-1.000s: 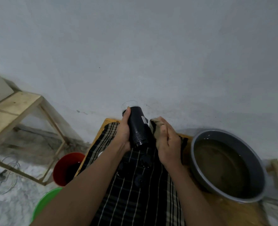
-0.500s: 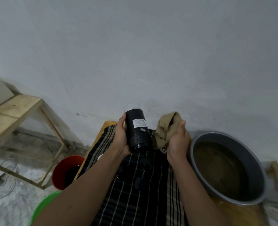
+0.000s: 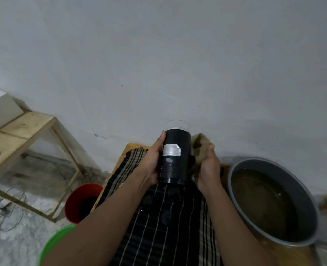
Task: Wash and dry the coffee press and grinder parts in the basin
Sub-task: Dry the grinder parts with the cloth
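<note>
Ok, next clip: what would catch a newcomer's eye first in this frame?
The black grinder body, gripped at centre by the left hand above the striped cloth, with the right hand holding a tan rag beside it. Next come the grey basin of murky brown water at the right, and the red bucket on the floor at the left.

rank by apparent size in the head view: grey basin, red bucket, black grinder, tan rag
1. grey basin
2. black grinder and red bucket look alike; bucket is partly hidden, so unranked
3. tan rag
</note>
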The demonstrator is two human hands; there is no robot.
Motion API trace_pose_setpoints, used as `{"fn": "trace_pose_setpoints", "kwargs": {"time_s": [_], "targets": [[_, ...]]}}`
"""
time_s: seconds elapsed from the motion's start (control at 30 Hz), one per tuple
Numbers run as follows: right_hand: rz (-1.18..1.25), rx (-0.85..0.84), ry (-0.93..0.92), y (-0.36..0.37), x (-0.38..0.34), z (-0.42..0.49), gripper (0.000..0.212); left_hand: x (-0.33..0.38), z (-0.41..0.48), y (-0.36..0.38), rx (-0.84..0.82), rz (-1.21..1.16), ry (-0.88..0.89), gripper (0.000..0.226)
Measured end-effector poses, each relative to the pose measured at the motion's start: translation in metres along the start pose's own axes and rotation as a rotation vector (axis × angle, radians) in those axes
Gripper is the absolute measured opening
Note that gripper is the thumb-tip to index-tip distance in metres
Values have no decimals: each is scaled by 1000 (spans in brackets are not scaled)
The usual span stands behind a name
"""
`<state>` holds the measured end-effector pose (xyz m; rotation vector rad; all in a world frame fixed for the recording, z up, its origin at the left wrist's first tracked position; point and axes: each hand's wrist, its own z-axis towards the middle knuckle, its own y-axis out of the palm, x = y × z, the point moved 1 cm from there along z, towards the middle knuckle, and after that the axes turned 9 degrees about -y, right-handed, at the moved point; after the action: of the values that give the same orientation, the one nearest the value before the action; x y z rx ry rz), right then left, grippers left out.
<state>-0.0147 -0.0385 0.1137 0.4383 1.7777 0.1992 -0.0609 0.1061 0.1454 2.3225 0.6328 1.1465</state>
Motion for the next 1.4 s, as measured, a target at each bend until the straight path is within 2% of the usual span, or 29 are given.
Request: {"fn": "trace_pose_setpoints", "kwargs": {"time_s": [0.03,0.1,0.17,0.23,0.33,0.4,0.53,0.6,0.7,0.77,0.87,0.93,0.97,1.07,1.17,1.27,1.4], "targets": [[26,19,-84,-1,-7,0,53,2,1,-3,23,-17,2,62],[-103,-33,-319,5,-24,-9,45,4,2,-8,69,-45,3,60],[-330,-249,-477,18,-28,-21,34,0,5,-8,59,1,8,67],[-511,-463,-471,26,-17,-25,34,-4,7,-3,47,82,21,65],[-476,-441,-356,21,-9,-17,46,-3,7,0,58,95,38,55],[-468,-452,-358,15,-9,-22,44,3,7,2,88,56,68,55],[-492,-564,-478,11,1,-49,39,21,14,-4,200,-120,113,55],[-528,-545,-602,5,6,-57,37,26,18,-10,262,-191,132,56],[-661,-587,-780,-16,15,-61,35,27,20,-20,329,-323,183,47],[-633,-514,-695,-28,20,-61,31,26,20,-26,274,-391,181,54],[-422,-153,-553,-25,11,-62,34,23,17,-28,212,-411,179,72],[-332,21,-556,-13,2,-61,42,18,17,-30,203,-430,183,79],[-312,47,-593,-7,-3,-58,43,17,15,-29,197,-442,175,76],[-285,-74,-694,14,-15,-46,39,11,12,-27,103,-438,106,76],[-330,-261,-732,36,-27,-36,35,4,10,-21,30,-230,82,76],[-462,-473,-568,54,-25,-24,37,-1,4,-8,31,-58,110,62],[-488,-630,-396,48,-15,-25,42,-3,6,-6,47,-112,172,56]]}}
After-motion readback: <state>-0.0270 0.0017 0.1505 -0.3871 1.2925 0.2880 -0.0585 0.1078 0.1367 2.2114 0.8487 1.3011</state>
